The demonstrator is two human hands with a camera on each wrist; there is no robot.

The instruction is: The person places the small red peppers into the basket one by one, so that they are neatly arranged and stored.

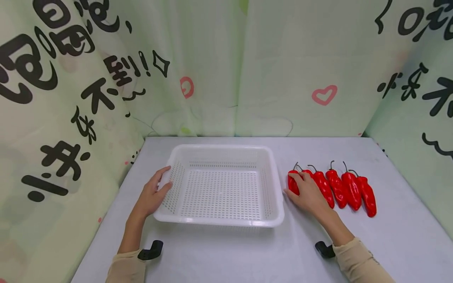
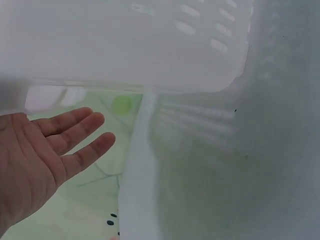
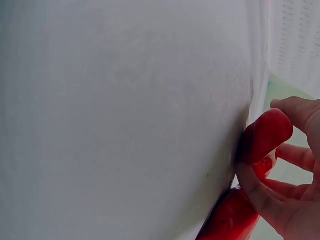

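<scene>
A white plastic basket (image 1: 219,221) with a perforated bottom and walls stands on the table. At its left rim is my left hand (image 1: 150,198), thumb lying over the rim and the fingers along the outside. The left wrist view shows three extended fingers (image 2: 82,157) below the basket's edge. Just right of the basket, my right hand (image 1: 308,196) holds the leftmost red pepper (image 1: 293,184) between thumb and fingers. In the right wrist view this pepper's rounded tip (image 3: 274,129) sits between them, close over the table. More red peppers (image 1: 337,188) lie beside that hand.
The peppers form a row, stems pointing to the back. A white cloth covers the table (image 1: 226,255). Printed curtains (image 1: 283,70) hang along the back and both sides. A black strap piece (image 1: 151,250) sits at each wrist.
</scene>
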